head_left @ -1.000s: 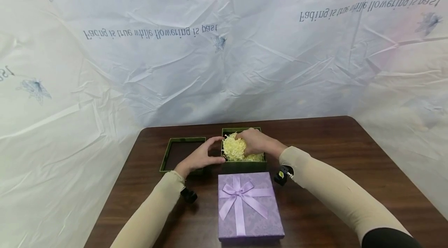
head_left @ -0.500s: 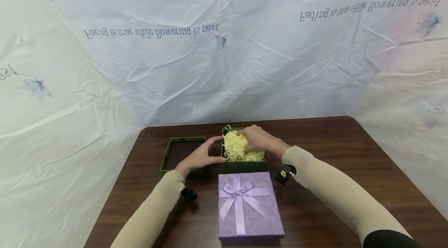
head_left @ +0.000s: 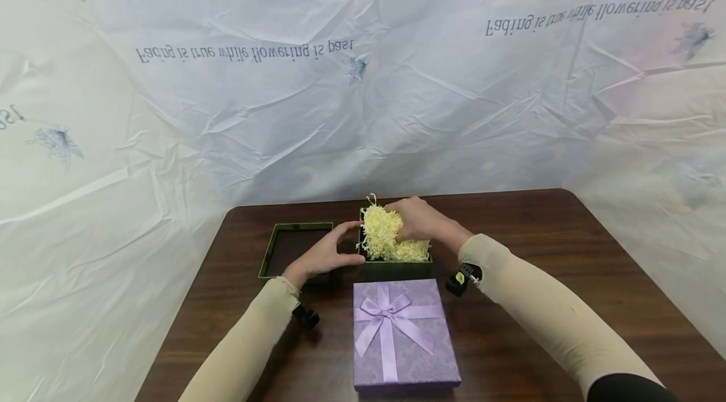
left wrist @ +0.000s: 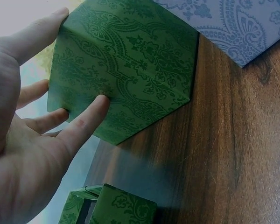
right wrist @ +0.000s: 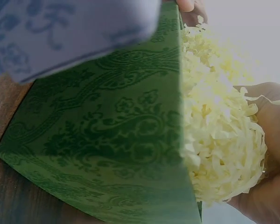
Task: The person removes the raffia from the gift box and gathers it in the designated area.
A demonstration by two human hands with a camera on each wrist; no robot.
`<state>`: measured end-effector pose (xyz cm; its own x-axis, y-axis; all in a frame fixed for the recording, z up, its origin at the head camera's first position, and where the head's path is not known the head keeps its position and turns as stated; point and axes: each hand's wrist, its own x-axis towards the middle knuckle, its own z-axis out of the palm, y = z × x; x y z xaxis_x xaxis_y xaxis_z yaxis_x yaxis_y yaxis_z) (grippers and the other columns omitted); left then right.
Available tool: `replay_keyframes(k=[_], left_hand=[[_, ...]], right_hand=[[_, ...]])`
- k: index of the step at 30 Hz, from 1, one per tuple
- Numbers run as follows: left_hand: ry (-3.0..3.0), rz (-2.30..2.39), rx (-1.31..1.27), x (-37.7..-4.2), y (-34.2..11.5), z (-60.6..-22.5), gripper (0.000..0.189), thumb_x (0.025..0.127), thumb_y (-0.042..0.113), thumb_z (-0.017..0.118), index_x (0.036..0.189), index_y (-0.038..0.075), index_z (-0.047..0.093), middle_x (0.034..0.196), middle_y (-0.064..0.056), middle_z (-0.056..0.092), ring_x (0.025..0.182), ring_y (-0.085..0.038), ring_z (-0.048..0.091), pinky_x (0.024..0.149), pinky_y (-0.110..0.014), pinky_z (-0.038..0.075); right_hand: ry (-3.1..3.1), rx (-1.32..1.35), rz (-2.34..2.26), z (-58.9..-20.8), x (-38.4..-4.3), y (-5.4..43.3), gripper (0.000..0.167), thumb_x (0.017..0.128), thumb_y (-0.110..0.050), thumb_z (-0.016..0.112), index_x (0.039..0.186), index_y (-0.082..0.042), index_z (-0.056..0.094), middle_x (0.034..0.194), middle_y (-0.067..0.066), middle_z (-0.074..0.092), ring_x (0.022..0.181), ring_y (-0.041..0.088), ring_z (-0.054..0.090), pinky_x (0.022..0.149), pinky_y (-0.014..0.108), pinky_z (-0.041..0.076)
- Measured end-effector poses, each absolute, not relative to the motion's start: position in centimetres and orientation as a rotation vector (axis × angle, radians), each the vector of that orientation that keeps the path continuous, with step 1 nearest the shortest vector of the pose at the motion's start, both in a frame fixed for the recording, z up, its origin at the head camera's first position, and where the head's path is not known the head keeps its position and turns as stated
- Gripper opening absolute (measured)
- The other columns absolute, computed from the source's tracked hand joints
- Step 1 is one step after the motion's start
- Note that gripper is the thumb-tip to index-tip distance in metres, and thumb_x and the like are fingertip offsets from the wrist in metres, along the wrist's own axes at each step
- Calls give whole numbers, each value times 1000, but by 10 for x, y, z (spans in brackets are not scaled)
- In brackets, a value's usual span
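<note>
Left hand spread against a green box, right hand gripping yellow paper

The left hand (head_left: 323,256) is spread, thumb and fingers apart, with fingertips resting on the left side of the green box (head_left: 395,271); it has hold of nothing. The right hand (head_left: 418,220) reaches in from the right and grips a clump of yellow shredded paper (head_left: 381,232), which bulges above the rim; more of the paper lies in the box.

On the dark wood-grained tabletop (head_left: 527,263), a green-rimmed lid or tray (head_left: 295,247) lies near the far left corner, its dark inside facing up. The green box stands by the middle of the far edge, with a bow-tied purple gift box (head_left: 422,351) just nearer the person. A wrinkled white sheet (head_left: 397,125) with blue lettering hangs beyond the far edge.

The left wrist view brings out the floral pattern on the green box's walls, too small to read from the head. The right wrist view shows fingers on two sides of the clump and a loose strand sticking out.
</note>
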<state>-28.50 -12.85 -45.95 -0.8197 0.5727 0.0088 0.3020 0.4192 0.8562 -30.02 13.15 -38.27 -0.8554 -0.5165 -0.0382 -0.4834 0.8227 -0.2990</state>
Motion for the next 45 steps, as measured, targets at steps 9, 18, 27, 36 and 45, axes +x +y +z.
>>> replay_keyframes(k=[9,18,27,36,45], left_hand=[[2380,1380,817,-284,-128,-459,78,85,34,77,150,22,35,154,-4,35,139,-31,38,112,-53,37],[2408,1339,801,-282,-128,-458,81,84,41,76,150,24,34,155,-2,32,141,-27,36,113,-54,35],[2399,1353,808,-282,-129,-457,80,85,38,76,151,23,33,155,-2,33,141,-27,36,113,-54,34],[2403,1353,812,-284,-129,-458,81,85,37,76,151,17,34,154,0,34,140,-24,38,114,-51,35],[2358,1381,826,-284,-129,-459,81,86,37,75,152,16,33,154,-2,35,139,-26,39,111,-53,37]], right_hand=[[2907,-751,-465,-380,-301,136,74,71,-15,83,140,-9,54,134,12,60,83,20,64,82,38,55],[2931,-737,-557,-369,-302,147,79,68,-13,80,141,-5,52,137,15,58,78,21,63,78,34,55],[2966,-749,-582,-358,-300,153,79,66,-14,80,140,-5,53,136,15,58,112,34,62,93,44,54],[2948,-670,-659,-347,-299,162,82,69,-10,79,144,-3,46,140,20,53,61,17,55,63,29,51],[2943,-604,-749,-337,-298,177,85,69,-6,77,146,0,42,140,25,52,42,10,41,50,27,50]])
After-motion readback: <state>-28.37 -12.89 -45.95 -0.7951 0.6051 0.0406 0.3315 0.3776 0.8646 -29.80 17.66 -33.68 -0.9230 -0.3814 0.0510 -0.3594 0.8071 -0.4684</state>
